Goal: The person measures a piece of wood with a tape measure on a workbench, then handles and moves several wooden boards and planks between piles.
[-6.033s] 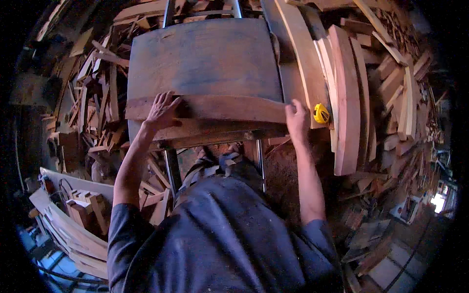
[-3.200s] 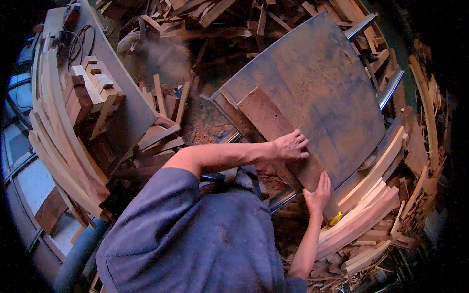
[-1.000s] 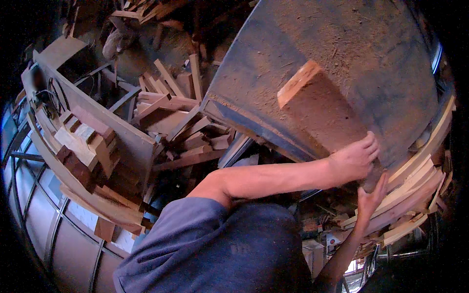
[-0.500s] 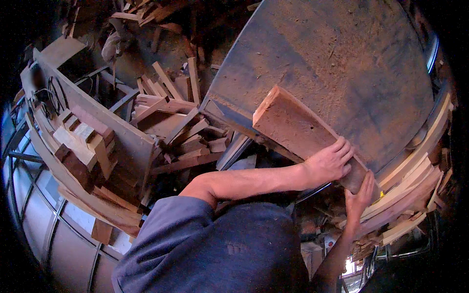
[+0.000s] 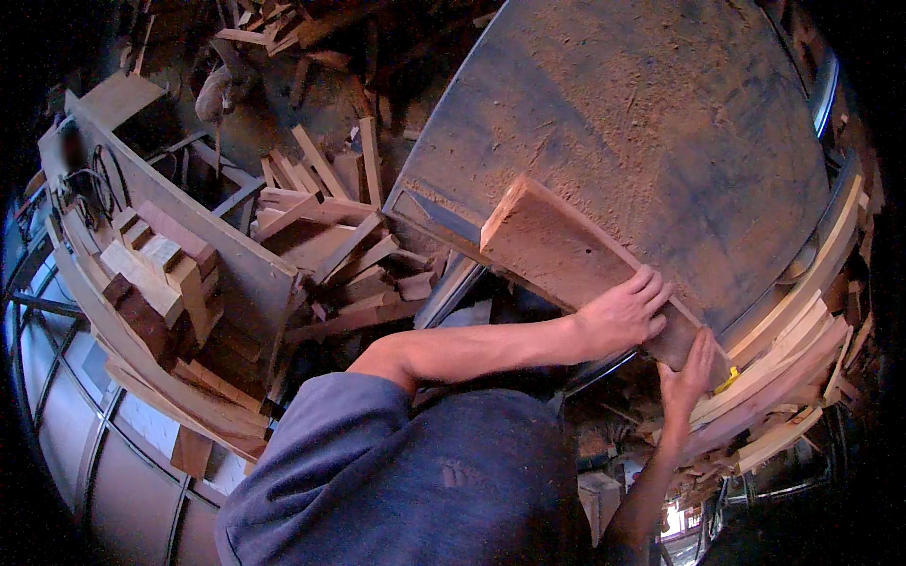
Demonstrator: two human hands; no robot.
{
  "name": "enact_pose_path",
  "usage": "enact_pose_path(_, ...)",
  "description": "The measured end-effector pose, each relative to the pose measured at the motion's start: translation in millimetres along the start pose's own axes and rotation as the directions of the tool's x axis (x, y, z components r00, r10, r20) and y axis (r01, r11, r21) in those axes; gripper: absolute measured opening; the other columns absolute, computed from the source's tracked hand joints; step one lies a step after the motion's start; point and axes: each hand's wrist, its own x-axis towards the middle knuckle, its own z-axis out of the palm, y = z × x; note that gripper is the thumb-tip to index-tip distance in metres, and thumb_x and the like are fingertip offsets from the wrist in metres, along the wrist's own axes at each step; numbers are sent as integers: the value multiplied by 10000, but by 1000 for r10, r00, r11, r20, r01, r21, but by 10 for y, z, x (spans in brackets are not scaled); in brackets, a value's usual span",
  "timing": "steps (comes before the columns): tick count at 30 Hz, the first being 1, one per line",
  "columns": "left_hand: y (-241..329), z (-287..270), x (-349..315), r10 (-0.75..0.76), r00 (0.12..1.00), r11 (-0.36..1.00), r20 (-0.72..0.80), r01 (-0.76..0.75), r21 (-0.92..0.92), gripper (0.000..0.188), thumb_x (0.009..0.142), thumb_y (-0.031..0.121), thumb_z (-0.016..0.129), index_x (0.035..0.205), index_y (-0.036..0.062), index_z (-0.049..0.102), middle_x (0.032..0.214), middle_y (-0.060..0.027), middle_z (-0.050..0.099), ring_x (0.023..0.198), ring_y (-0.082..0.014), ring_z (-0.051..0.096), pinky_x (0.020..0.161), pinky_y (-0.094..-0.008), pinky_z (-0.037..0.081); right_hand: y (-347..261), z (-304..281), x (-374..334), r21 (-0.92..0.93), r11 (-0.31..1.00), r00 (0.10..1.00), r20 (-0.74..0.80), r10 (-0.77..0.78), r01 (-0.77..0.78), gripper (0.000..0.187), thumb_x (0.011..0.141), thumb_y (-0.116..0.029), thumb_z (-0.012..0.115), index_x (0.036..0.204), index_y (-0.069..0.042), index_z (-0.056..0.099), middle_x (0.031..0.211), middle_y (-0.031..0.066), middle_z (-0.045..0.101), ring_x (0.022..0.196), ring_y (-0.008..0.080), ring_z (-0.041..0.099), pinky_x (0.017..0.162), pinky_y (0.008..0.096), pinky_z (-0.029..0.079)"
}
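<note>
A thick reddish wooden plank (image 5: pixel 557 250) lies partly on a dusty grey metal table (image 5: pixel 651 123), its near end jutting past the table's edge. My left hand (image 5: pixel 623 316) grips the plank across its top near the lower end. My right hand (image 5: pixel 692 373) holds the plank's end from below, next to a small yellow object (image 5: pixel 725 381) at the table's rim.
A heap of wood offcuts (image 5: pixel 330 236) covers the floor left of the table. A grey board with stacked wooden blocks (image 5: pixel 160 283) stands at far left. Long curved wooden strips (image 5: pixel 793 358) are stacked along the table's right side. My blue shirt (image 5: pixel 406 481) fills the lower middle.
The plank has slid toward me and left across the table over the last second, both hands staying on it. Over six seconds my view turned far to the left.
</note>
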Motion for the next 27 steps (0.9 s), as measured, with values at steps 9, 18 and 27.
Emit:
enact_pose_path(9, -3, 15, -153, 75, 988, 977, 136, -99, 186, 411, 893, 278, 461, 1274, 140, 531, 1366, -178, 467, 1266, -366, 421, 1112, -549, 248, -133, 146, -104, 14, 998, 998, 30, 61, -61, 996, 589, -19, 817, 1445, -6, 307, 1466, 221, 357, 1363, 412, 329, 1134, 477, 306)
enact_pose_path(18, 43, 127, -354, 52, 917, 980, 395, -124, 159, 511, 916, 258, 474, 1421, 191, 428, 1445, -198, 372, 1335, -390, 342, 1113, -581, 219, -378, 189, -225, 129, 984, 992, 11, 125, -125, 842, 653, 21, 690, 1420, 14, 340, 1460, 216, 364, 1370, 404, 319, 1139, 451, 300)
enact_pose_path(27, -21, 17, -256, 93, 970, 954, 226, -152, 260, 516, 806, 216, 564, 1317, 179, 501, 1344, -192, 426, 1232, -399, 409, 1071, -542, 295, -11, 446, -450, 123, 979, 972, -148, 181, -164, 987, 654, -150, 816, 1466, -8, 274, 1540, 172, 246, 1432, 342, 233, 1146, 437, 291)
